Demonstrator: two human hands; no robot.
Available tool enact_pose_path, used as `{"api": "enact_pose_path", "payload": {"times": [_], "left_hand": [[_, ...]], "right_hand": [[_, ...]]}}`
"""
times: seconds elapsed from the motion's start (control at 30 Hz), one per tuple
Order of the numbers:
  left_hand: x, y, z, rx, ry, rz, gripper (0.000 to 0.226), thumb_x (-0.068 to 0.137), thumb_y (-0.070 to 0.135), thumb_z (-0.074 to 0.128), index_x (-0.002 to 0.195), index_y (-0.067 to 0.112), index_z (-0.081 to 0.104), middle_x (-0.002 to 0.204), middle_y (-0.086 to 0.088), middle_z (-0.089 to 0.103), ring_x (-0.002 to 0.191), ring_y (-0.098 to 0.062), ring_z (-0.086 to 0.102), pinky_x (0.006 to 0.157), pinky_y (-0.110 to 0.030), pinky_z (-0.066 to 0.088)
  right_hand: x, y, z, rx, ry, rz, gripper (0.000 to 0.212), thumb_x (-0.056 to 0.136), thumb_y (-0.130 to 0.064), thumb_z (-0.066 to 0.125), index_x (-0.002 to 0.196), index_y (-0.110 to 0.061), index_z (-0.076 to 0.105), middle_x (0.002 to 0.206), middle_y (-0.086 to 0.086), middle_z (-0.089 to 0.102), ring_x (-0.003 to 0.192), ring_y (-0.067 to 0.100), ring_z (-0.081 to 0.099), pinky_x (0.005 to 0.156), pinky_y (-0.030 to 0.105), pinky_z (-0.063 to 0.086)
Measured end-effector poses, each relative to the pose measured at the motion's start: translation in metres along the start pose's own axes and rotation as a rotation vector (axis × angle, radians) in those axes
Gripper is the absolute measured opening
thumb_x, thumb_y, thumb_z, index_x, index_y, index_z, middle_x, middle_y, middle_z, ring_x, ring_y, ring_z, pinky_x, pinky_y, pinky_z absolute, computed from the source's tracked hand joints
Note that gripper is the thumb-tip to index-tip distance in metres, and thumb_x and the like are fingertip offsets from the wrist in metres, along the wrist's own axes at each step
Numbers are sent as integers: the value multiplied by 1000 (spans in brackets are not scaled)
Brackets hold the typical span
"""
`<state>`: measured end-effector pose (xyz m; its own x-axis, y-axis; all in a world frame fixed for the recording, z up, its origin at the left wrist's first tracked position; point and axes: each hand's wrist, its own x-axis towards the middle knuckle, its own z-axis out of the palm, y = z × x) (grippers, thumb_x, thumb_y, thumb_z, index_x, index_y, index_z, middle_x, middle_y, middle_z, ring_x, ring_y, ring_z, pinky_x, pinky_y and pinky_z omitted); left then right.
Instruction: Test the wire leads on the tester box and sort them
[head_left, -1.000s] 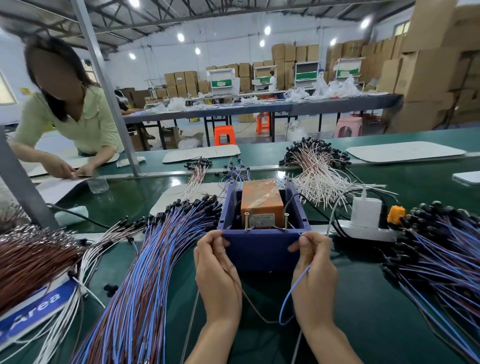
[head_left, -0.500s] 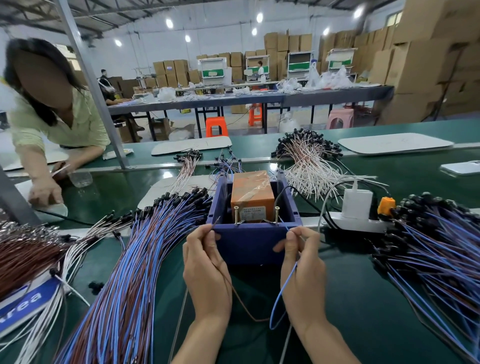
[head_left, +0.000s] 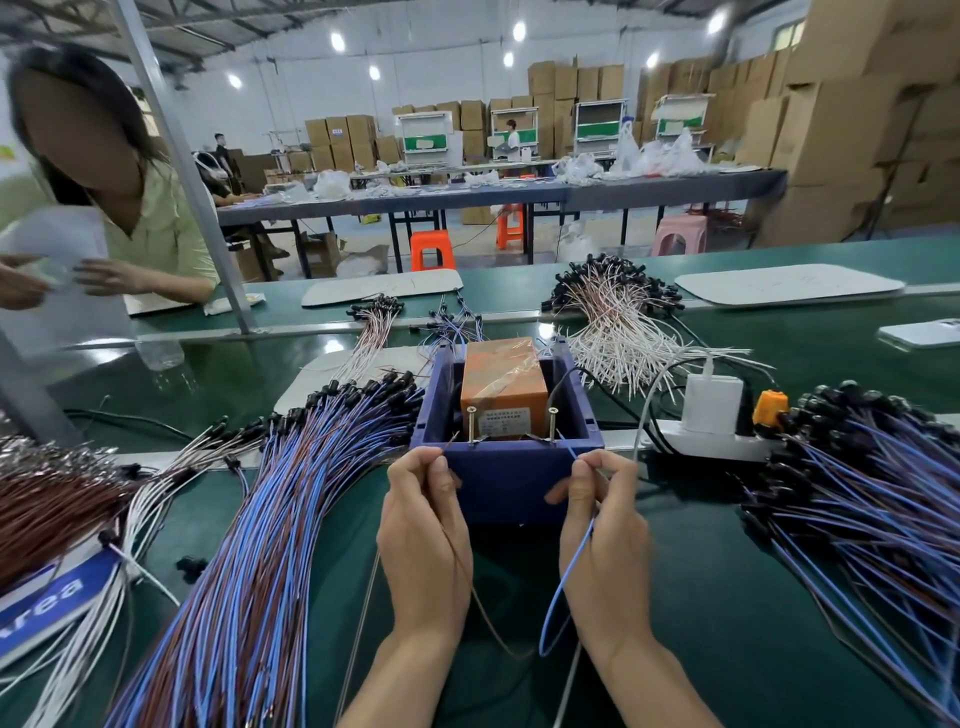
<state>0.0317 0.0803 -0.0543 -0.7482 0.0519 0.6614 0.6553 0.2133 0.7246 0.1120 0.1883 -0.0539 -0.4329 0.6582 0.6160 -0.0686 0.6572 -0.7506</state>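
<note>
The blue tester box (head_left: 506, 483) stands on the green bench, with an orange block (head_left: 503, 382) inside and two upright metal screws (head_left: 471, 425) at its near rim. My left hand (head_left: 423, 535) pinches a brown lead (head_left: 485, 618), its tip near the left screw. My right hand (head_left: 605, 540) pinches a blue lead (head_left: 563, 587), its end pointing toward the right screw (head_left: 552, 423). Both leads loop down between my wrists. A big bundle of blue and brown leads (head_left: 270, 519) lies to the left, another (head_left: 872, 493) to the right.
White leads with black caps (head_left: 618, 332) lie behind the box. A white power strip with a charger (head_left: 711, 415) sits right of it. Brown leads (head_left: 47, 499) and a blue label (head_left: 47, 608) are at far left. A person (head_left: 104, 208) works across the bench beside a metal post (head_left: 182, 156).
My hands have stayed at the box's near rim with the two leads. The person across the bench has straightened up and lifted both hands off the table.
</note>
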Motion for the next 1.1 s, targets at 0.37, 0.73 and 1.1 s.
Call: {"api": "enact_pose_path", "payload": {"times": [0.37,0.73,1.1], "left_hand": [[0,-2,1,-13,-18,40,6,104,43,37,106,42,42,89,11,62,82,-15,63,71,-44,52],[0,-1,0,-22,-31,48,7,104,42,37,106,40,43,88,8,62,81,-15,63,69,-44,52],[0,-1,0,-23,-32,79,6,105,39,37,106,41,43,88,10,61,81,-13,63,70,-38,52]], "right_hand": [[0,0,0,-6,-12,-5,6,103,-46,31,98,-46,34,88,-23,65,68,5,63,56,24,43],[0,0,1,-13,-22,-25,10,105,-43,33,102,-52,36,92,-25,64,69,1,64,58,10,42],[0,-5,0,-27,-15,22,14,103,-55,25,100,-45,35,95,-35,63,74,-2,64,56,14,40]]}}
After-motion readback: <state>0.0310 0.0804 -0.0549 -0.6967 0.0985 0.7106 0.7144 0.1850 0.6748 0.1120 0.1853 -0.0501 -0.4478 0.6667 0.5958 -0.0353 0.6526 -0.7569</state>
